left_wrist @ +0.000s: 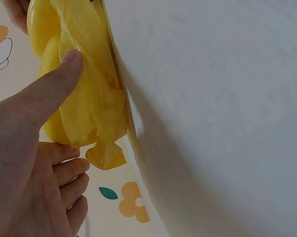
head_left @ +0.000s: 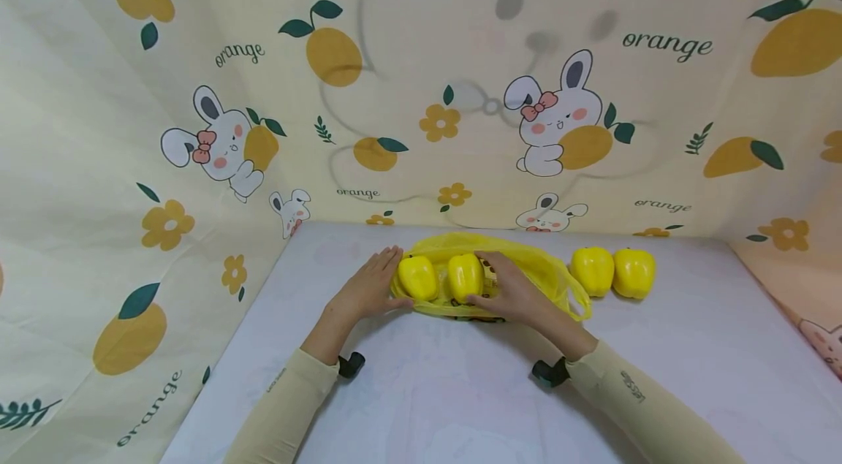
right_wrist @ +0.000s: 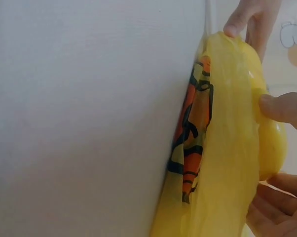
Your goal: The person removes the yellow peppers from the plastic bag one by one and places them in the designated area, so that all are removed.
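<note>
A yellow plastic bag (head_left: 526, 252) lies on the table with its opening to the right, a dark and orange print (right_wrist: 192, 128) on its side. Two yellow bell peppers rest in it, a left one (head_left: 418, 278) and a right one (head_left: 465, 277). My left hand (head_left: 371, 285) cups the bag's left end, fingers fairly straight behind the left pepper; in the left wrist view its thumb (left_wrist: 59, 81) touches the film. My right hand (head_left: 509, 288) holds the right pepper between thumb and fingers, the thumb (right_wrist: 281, 107) pressed on its skin in the right wrist view.
Two more yellow bell peppers, one (head_left: 592, 272) beside the bag's handle (head_left: 579, 296) and another (head_left: 634, 274) right of it, stand on the white table (head_left: 447, 391). A patterned cloth backdrop (head_left: 421, 99) rises behind the table's far edge.
</note>
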Tool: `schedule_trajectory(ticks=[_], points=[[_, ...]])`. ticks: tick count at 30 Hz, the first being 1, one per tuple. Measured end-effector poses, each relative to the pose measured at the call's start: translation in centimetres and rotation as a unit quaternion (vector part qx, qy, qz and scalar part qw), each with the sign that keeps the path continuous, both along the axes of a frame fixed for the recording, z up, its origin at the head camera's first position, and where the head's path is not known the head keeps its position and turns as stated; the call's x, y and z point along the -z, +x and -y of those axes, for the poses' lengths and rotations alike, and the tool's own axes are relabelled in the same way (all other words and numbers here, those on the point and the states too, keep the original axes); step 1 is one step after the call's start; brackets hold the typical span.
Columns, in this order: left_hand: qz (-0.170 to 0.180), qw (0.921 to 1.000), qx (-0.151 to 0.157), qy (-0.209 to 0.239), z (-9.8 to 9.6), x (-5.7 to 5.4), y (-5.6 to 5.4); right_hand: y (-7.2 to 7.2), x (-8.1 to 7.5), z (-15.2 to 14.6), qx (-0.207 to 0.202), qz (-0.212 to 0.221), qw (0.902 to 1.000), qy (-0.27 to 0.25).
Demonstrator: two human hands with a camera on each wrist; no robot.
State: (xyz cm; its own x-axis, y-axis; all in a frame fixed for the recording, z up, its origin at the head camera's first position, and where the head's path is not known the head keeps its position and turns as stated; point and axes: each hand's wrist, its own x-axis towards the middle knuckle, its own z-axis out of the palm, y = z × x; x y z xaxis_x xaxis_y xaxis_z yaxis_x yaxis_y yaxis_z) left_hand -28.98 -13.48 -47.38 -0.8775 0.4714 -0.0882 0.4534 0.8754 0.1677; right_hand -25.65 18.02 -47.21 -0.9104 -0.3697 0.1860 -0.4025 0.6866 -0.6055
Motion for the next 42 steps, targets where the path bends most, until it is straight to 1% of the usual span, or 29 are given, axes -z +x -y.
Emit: schedule_trajectory(ticks=[9, 17, 23, 30, 38, 42], points=[[-0.001, 1.0, 0.001, 0.002, 0.1, 0.1, 0.0, 0.4, -0.5, -0.8, 0.013, 0.013, 0.9998, -0.002], [-0.005, 0.9999, 0.008, 0.008, 0.2, 0.0, 0.2, 0.9, -0.8, -2.0, 0.011, -0.005, 0.9999, -0.01], [-0.006, 0.9999, 0.013, 0.008, 0.2, -0.1, 0.3, 1.4, -1.4, -2.8, 0.012, -0.011, 0.9996, -0.023], [-0.004, 0.9999, 0.013, 0.008, 0.2, -0.1, 0.4, 2.0, -1.8, -4.0, 0.028, -0.024, 0.9993, -0.01], [0.0, 1.0, 0.006, 0.001, 0.1, -0.2, 0.4, 2.5, -2.1, -5.4, 0.034, -0.017, 0.999, -0.023], [0.001, 1.0, 0.005, 0.003, 0.1, -0.3, 0.4, 2.9, -2.3, -6.0, 0.035, -0.021, 0.9989, -0.024]])
